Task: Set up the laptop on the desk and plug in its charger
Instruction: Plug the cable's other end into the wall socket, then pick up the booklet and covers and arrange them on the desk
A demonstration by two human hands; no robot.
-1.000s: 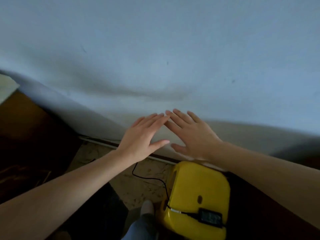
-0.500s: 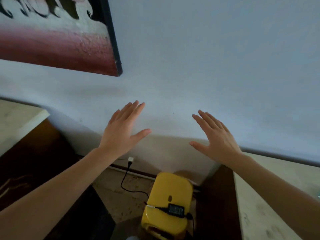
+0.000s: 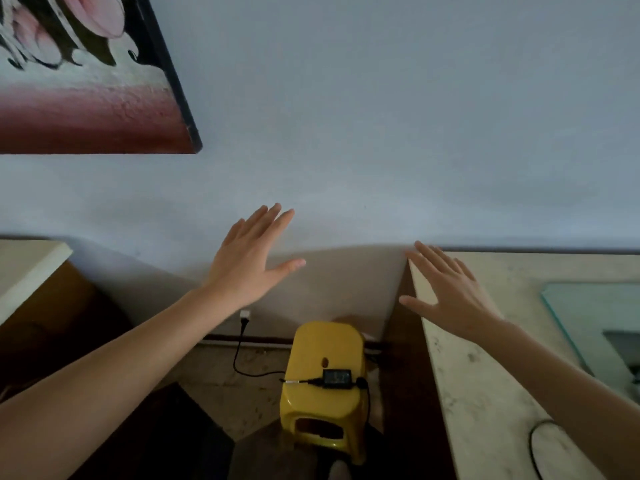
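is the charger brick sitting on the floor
No, the black charger brick lies on top of the yellow stool, above the floor.

Black charger brick [image 3: 336,378] lying flat on top of the yellow stool [image 3: 325,355], near its front edge. Thin black cord [image 3: 239,355] running from the brick's left end off the stool, across the floor and up to a plug [image 3: 244,320] in a white wall socket [image 3: 245,312] left of the stool. Second cord [image 3: 367,400] dropping off the stool's right side. Pale marble desk [image 3: 485,393] right of the stool, with a dark cable loop [image 3: 531,445] on its near part.
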